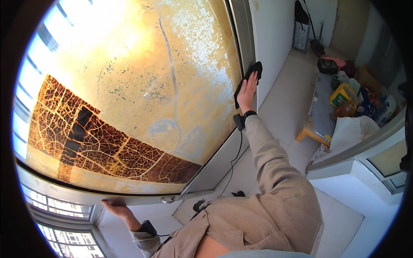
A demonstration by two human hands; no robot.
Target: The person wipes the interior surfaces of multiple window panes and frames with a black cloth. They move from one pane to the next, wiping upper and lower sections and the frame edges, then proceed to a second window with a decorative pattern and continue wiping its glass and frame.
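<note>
A large glass panel (138, 96) with peeling, amber-stained film fills the upper left. Dark brown crackled film (119, 151) runs across its lower part. My right hand (247, 92) lies with outstretched fingers over a black cloth (256, 69), pressing it to the panel's right metal frame (243, 35). At lower left, my left hand (117, 211) holds the edge of the lower metal frame (132, 200); some of its fingers are hidden. Between the hands, a small metal handle (167, 200) sits on that frame.
A black cable (233, 161) hangs from a device on my right wrist. On the right, a low wooden bed (322, 106) bears bags and a yellow container (343, 95). A silver suitcase (300, 35) stands far back. Barred windows (67, 240) are at lower left, tiled floor (277, 96) below.
</note>
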